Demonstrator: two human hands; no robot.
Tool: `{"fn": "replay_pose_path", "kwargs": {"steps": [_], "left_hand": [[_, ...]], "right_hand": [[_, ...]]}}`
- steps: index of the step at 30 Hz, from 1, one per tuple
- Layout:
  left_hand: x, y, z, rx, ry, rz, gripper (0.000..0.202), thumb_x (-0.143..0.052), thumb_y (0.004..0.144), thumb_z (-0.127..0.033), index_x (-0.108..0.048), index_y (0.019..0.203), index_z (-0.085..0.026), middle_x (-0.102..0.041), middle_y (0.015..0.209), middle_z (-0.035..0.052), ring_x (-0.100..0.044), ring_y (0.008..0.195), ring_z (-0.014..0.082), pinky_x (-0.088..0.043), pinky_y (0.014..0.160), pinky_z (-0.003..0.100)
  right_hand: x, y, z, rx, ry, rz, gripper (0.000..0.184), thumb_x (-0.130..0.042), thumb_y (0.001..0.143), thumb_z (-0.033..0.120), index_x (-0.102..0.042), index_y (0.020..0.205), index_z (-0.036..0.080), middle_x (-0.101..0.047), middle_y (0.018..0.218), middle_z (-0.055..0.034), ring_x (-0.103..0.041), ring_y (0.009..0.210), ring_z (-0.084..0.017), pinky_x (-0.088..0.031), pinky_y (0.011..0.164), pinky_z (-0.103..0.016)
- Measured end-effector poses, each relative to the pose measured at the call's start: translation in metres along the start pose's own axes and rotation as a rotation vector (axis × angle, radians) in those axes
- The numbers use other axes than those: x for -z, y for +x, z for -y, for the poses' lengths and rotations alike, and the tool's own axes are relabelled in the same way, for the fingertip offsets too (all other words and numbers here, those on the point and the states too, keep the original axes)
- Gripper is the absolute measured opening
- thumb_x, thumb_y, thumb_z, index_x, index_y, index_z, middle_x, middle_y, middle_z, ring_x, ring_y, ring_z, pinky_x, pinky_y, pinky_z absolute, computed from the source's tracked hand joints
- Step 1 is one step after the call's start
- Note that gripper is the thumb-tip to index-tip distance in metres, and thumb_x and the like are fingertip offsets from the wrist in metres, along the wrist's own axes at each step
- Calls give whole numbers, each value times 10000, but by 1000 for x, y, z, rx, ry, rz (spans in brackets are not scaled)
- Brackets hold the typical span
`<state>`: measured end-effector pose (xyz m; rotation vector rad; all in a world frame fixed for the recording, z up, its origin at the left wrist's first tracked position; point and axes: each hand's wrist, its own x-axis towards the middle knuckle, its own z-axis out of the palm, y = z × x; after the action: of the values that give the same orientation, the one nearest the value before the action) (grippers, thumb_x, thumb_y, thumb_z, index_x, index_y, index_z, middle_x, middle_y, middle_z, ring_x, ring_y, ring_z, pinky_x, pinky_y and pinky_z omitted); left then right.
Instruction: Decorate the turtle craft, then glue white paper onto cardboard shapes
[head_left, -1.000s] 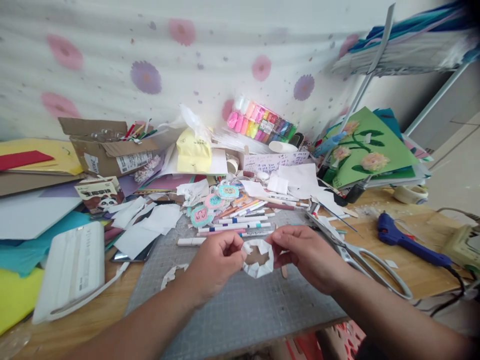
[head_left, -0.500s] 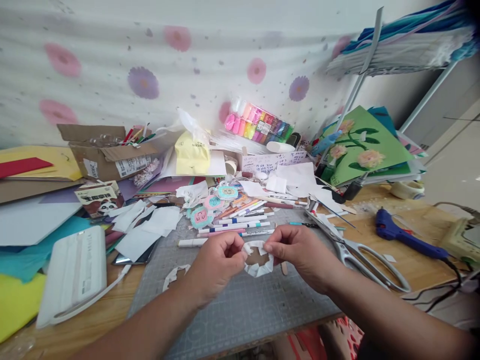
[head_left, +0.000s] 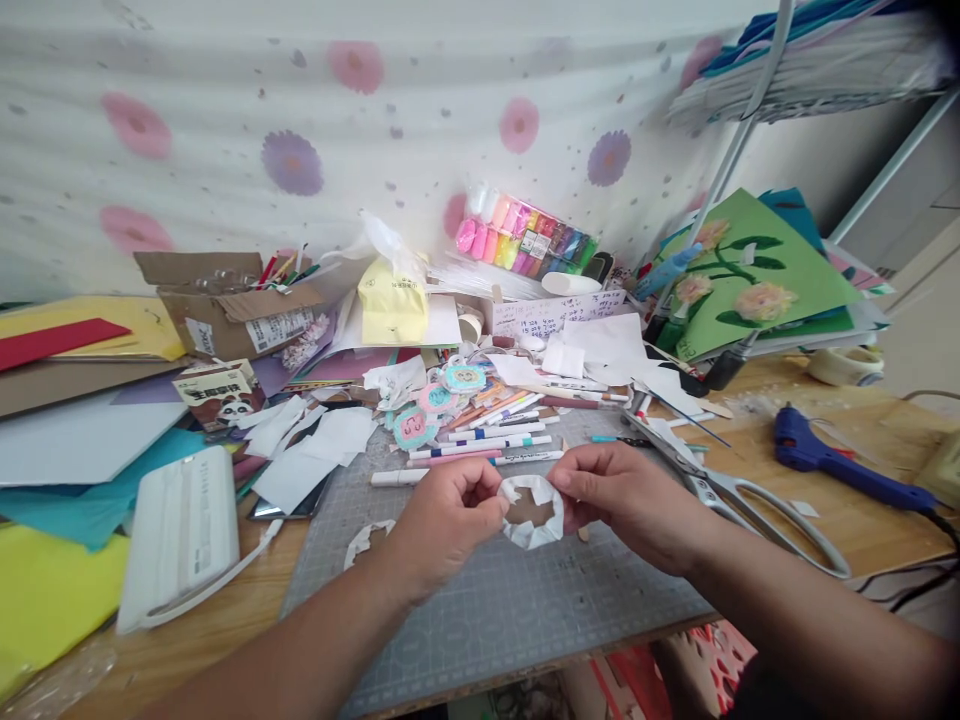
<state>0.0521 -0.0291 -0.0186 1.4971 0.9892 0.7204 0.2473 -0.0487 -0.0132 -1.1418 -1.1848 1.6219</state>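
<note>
Between my two hands, above the grey cutting mat (head_left: pixel 480 620), is a small cardboard disc (head_left: pixel 529 507) with white paper folded over its edge all round. My left hand (head_left: pixel 457 510) pinches the disc's left edge between thumb and fingers. On the opposite edge, my right hand (head_left: pixel 622 500) pinches it with thumb and forefinger. A second paper-edged cardboard piece (head_left: pixel 367 543) lies on the mat, partly hidden by my left wrist. Just beyond my hands are several white markers (head_left: pixel 487 445) and small painted paper shapes (head_left: pixel 414 427) in pink and blue.
Large scissors (head_left: pixel 739 500) lie right of my right hand, with a blue glue gun (head_left: pixel 847 460) farther right. At left are a white power bank (head_left: pixel 180 530) with a cable and torn white paper (head_left: pixel 300 470). An opened cardboard box (head_left: pixel 240 310) and coloured clay packs (head_left: pixel 525 235) stand behind.
The whole view has shifted slightly, so the scene sits farther right. Both hands keep their pinch on the disc, which appears turned or tilted a little.
</note>
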Motion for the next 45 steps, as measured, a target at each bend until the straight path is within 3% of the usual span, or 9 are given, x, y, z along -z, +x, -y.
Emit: {"fn": "replay_pose_path", "kwargs": {"steps": [8,16,26,32,39,45], "left_hand": [[0,0,-2,12,1,-18,126,-540,735,-228,-493,635,-167,-450,590,-44,-381,563,96,-296,521,227],[3,1,-3,-24,-170,22,194,-529,791,-292,-574,663,-152,-529,606,-13,-478,593,114,-375,574,236],[1,1,3,-28,-1,-36,223,-583,761,-338,-507,638,-168,-484,600,-35,-421,571,104,-343,536,228],[1,1,2,-56,-7,-62,225,-579,771,-353,-499,666,-171,-471,611,-41,-408,581,103,-331,537,223],[2,1,0,-85,77,-28,234,-557,788,-359,-513,653,-173,-470,609,-36,-409,577,106,-327,540,226],[-1,-1,-2,-81,191,-10,197,-566,771,-329,-525,658,-173,-455,598,-46,-371,548,98,-282,503,220]], "right_hand": [[-2,0,-4,-3,-180,-93,230,-712,675,376,-643,645,158,-590,507,15,-504,476,-96,-373,477,-226],[-1,-3,-8,61,-170,-137,264,-705,686,410,-626,613,168,-581,523,18,-487,487,-96,-371,501,-229],[-11,-5,-5,54,-186,-143,258,-713,660,413,-628,597,178,-583,511,20,-491,498,-108,-372,528,-241],[-12,-5,-7,70,-208,-179,254,-713,660,402,-618,583,180,-581,500,21,-486,502,-108,-376,532,-238],[-6,-5,-2,57,-88,-53,286,-655,722,441,-642,686,157,-582,604,4,-524,564,-111,-432,564,-249],[-13,0,1,89,-180,-108,260,-670,693,394,-601,620,154,-546,556,22,-472,518,-95,-384,509,-235]]}}
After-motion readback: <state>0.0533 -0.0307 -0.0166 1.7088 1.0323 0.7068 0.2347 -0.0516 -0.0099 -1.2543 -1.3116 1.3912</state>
